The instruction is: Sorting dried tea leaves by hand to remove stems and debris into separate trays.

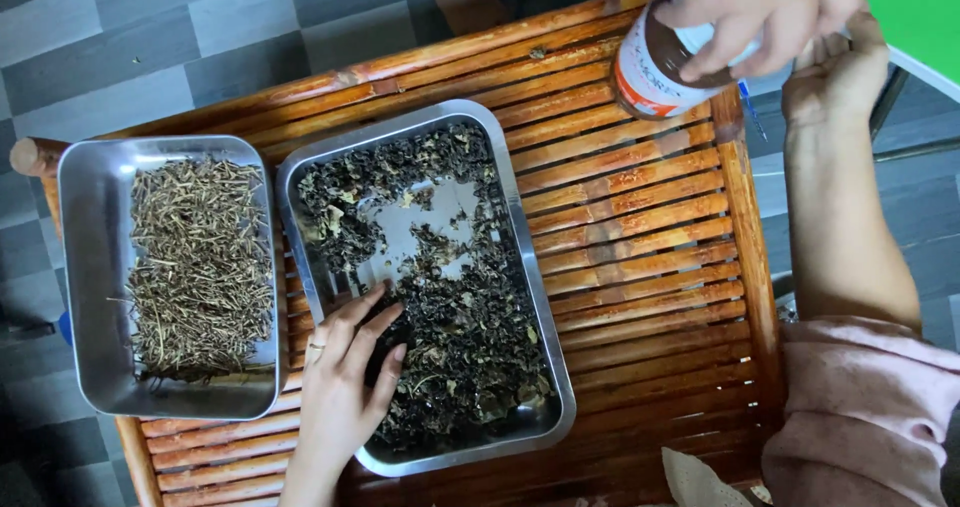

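Leaves (pixel 470 337) fill steel tray (pixel 545 297); left hand (pixel 345 387) among them.

Dark leaves (pixel 470 337); tan stems (pixel 200 267); silver trays (pixel 90 267); brown bottle (pixel 655 67).

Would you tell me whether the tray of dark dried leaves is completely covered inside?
No: the dark leaves leave a bare patch of the tray near its middle.

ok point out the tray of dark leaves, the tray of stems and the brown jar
tray of dark leaves (pixel 545 297): head view, bare right rim.
tray of stems (pixel 85 267): head view, bare left floor.
brown jar (pixel 650 72): head view, labelled side.
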